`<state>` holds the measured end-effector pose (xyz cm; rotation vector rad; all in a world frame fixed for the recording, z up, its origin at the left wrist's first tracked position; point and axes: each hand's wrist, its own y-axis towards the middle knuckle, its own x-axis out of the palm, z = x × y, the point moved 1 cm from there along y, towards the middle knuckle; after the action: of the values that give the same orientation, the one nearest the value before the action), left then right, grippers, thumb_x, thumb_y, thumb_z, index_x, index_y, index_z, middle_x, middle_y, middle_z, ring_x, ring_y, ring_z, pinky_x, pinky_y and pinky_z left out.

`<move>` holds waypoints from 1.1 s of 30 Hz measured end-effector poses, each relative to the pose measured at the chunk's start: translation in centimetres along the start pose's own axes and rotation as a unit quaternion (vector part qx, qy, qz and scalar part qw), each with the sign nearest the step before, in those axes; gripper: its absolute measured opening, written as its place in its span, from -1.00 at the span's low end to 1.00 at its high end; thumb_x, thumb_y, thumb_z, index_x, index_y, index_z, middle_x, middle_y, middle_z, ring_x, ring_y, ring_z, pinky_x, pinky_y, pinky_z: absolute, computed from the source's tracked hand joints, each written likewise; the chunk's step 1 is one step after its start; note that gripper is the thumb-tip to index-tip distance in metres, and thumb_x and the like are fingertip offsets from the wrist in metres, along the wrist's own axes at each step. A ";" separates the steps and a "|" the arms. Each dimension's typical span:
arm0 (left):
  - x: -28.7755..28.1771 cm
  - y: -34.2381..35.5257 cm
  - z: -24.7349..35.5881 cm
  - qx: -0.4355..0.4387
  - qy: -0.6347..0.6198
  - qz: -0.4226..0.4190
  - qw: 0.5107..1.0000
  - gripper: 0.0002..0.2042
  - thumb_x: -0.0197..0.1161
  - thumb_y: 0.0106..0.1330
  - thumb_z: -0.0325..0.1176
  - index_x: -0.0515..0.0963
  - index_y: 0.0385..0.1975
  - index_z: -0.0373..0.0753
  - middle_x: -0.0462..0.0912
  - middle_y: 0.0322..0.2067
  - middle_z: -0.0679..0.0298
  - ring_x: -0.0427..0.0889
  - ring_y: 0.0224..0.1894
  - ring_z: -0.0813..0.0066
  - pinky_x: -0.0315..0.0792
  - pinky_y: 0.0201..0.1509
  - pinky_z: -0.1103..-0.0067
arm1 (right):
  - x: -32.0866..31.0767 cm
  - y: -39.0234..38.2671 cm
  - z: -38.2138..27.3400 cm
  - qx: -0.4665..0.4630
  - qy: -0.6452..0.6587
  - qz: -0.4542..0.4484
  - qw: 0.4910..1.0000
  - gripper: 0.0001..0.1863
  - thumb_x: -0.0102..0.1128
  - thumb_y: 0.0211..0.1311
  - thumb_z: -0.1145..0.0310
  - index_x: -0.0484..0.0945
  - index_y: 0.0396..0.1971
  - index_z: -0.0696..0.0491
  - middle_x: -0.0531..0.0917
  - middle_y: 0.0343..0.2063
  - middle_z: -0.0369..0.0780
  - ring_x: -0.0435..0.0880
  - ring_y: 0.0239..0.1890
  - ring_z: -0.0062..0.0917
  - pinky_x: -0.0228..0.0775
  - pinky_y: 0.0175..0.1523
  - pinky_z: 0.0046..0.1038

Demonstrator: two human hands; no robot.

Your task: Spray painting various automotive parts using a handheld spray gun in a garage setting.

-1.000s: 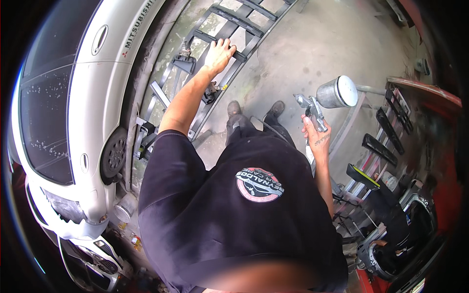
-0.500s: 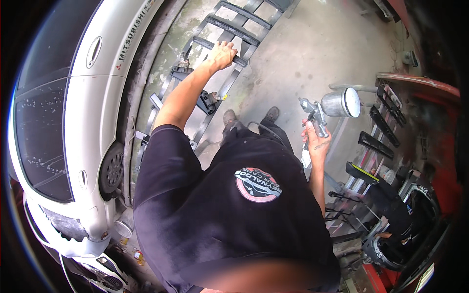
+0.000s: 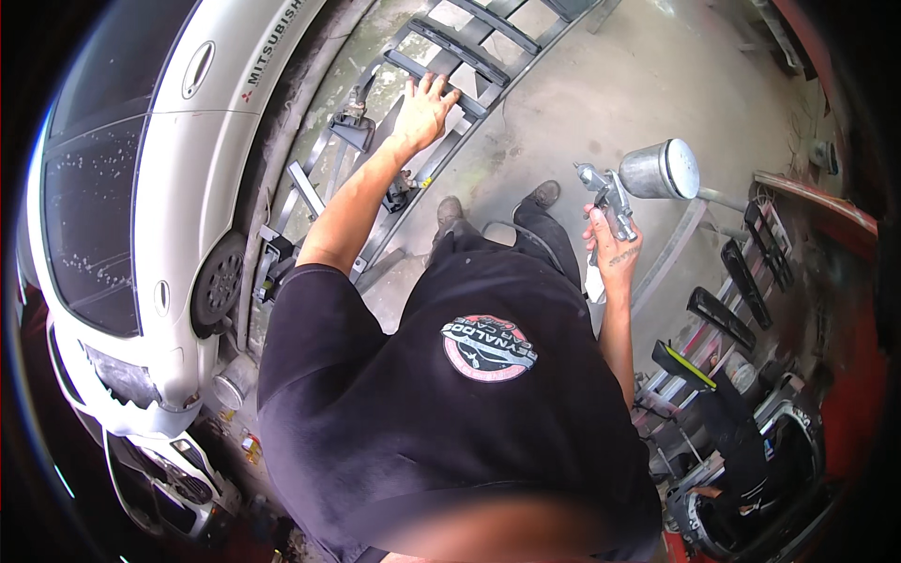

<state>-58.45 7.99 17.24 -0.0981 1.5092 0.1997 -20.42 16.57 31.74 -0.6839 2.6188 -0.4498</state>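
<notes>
My left hand (image 3: 427, 114) reaches out over a grey metal rack, its fingers spread on or just above a narrow black bar-shaped part (image 3: 404, 64). Whether the fingertips touch that part is hard to tell. Farther along the rack lie more long black parts (image 3: 460, 52). On my right, a metal spray gun (image 3: 615, 205) with a round silver cup (image 3: 661, 171) on it is gripped in my right hand (image 3: 615, 251). The gun's nozzle points left, toward the rack, and my fingers wrap its handle.
A white car (image 3: 183, 225) stands along the left. Small black parts with brackets (image 3: 352, 131) sit on the rack's near portion. At right, a second rack carries black trim pieces (image 3: 721, 314). Another person in dark clothes (image 3: 737, 427) is at the lower right. Bare concrete floor (image 3: 554, 122) lies between.
My left hand has loosened from the black bar; its fingers were curled round it and are now spread. The right hand still holds the spray gun. The whole view has shifted slightly.
</notes>
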 end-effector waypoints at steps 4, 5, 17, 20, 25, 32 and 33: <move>0.2 0.4 1.3 -0.051 -0.017 -0.039 0.998 -0.48 0.15 0.14 -0.54 0.53 0.17 -0.07 0.42 0.29 0.00 0.30 0.40 -0.07 0.17 0.44 -0.09 | -2.9 4.6 -0.3 -0.013 0.018 -0.040 0.999 -0.71 0.31 0.39 0.22 0.72 -0.17 0.19 0.67 -0.51 -0.27 0.60 -0.55 -0.66 0.41 -0.47 -0.58; 0.4 0.6 1.9 -0.071 -0.019 -0.043 0.996 -0.49 0.15 0.13 -0.55 0.55 0.16 -0.07 0.43 0.28 0.00 0.32 0.39 -0.05 0.17 0.44 -0.07 | -3.6 5.7 -0.3 -0.012 0.024 -0.049 0.998 -0.71 0.31 0.39 0.23 0.72 -0.17 0.19 0.68 -0.50 -0.27 0.61 -0.54 -0.66 0.42 -0.47 -0.58; 1.5 11.4 4.1 -0.520 -0.265 0.065 0.809 -0.39 0.43 0.25 -0.05 0.40 0.08 -0.42 0.66 -0.01 -0.20 0.64 0.10 -0.13 0.49 0.20 0.21 | -12.8 12.3 -1.2 0.014 0.037 -0.076 0.996 -0.75 0.34 0.37 0.23 0.72 -0.18 0.12 0.64 -0.57 -0.33 0.53 -0.61 -0.71 0.32 -0.50 -0.60; 3.1 13.6 3.7 -0.562 -0.229 0.039 0.794 -0.31 0.49 0.18 -0.05 0.34 0.14 -0.40 0.66 -0.02 -0.21 0.65 0.09 -0.13 0.50 0.20 0.22 | -13.6 13.1 -1.1 0.031 0.035 -0.066 0.997 -0.76 0.36 0.35 0.23 0.70 -0.19 0.11 0.63 -0.58 -0.34 0.52 -0.61 -0.73 0.28 -0.51 -0.61; 6.1 13.9 2.4 -0.610 -0.273 0.066 0.741 -0.28 0.52 0.10 -0.16 0.30 0.14 -0.42 0.65 0.00 -0.20 0.65 0.09 -0.14 0.50 0.22 0.24 | -14.3 13.8 -0.4 0.020 0.037 -0.071 0.997 -0.76 0.34 0.37 0.27 0.70 -0.15 0.14 0.63 -0.57 -0.33 0.53 -0.60 -0.73 0.33 -0.49 -0.62; 6.9 12.6 2.0 -0.577 -0.330 0.215 0.716 -0.42 0.43 0.14 -0.32 0.32 0.07 -0.47 0.67 -0.22 -0.09 0.74 -0.45 0.17 0.69 -0.38 0.35 | -13.5 15.8 -1.2 0.015 0.041 -0.092 0.995 -0.75 0.32 0.39 0.27 0.70 -0.14 0.16 0.63 -0.56 -0.32 0.53 -0.60 -0.72 0.35 -0.47 -0.63; 6.9 12.6 2.4 -0.595 -0.444 0.219 0.634 -0.49 0.39 0.19 -0.36 0.34 0.05 -0.47 0.66 -0.25 -0.07 0.73 -0.45 0.20 0.68 -0.44 0.35 | -13.1 16.2 -1.5 0.019 0.035 -0.094 0.995 -0.75 0.32 0.39 0.27 0.70 -0.14 0.16 0.63 -0.56 -0.32 0.53 -0.60 -0.72 0.35 -0.47 -0.63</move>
<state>-58.21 21.29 11.28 -0.5945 0.1507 1.4206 -16.92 37.15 30.42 -0.9222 2.6145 -0.5884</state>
